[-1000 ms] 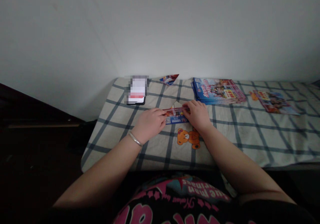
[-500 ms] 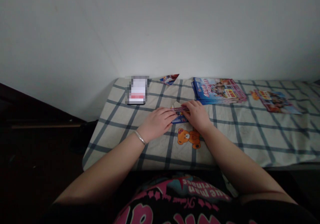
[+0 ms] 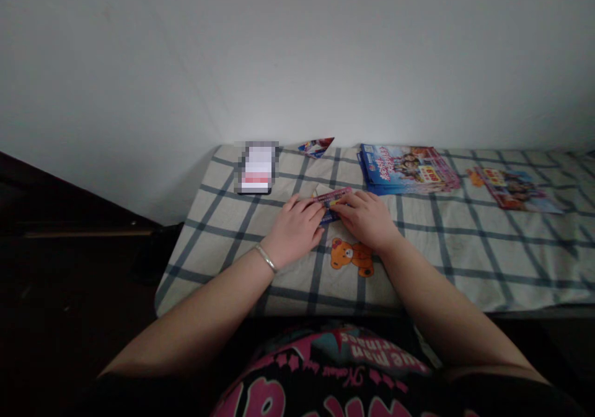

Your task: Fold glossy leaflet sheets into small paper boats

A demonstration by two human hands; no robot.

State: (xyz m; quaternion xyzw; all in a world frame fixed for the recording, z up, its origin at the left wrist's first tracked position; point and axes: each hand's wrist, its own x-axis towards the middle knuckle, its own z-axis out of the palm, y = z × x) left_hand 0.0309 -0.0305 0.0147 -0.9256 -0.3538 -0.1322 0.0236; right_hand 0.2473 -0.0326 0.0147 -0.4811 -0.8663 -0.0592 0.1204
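Observation:
A folded printed paper leaflet (image 3: 331,199) lies on the checked cloth (image 3: 418,243), in the middle of the surface. My left hand (image 3: 297,230) rests on its left part, fingers laid flat and pressing down. My right hand (image 3: 367,217) covers its right part, fingertips on the paper's top fold. Most of the paper is hidden under both hands; only a pink and blue strip shows between them. A bracelet sits on my left wrist.
A phone (image 3: 255,168) lies at the back left. A small folded paper piece (image 3: 317,147) sits by the wall. A stack of leaflets (image 3: 405,168) and another single leaflet (image 3: 511,189) lie to the right. A bear print (image 3: 352,256) marks the cloth.
My left hand has slid right over the paper, closing the gap to my right hand. The paper now shows much less than before and looks folded narrower.

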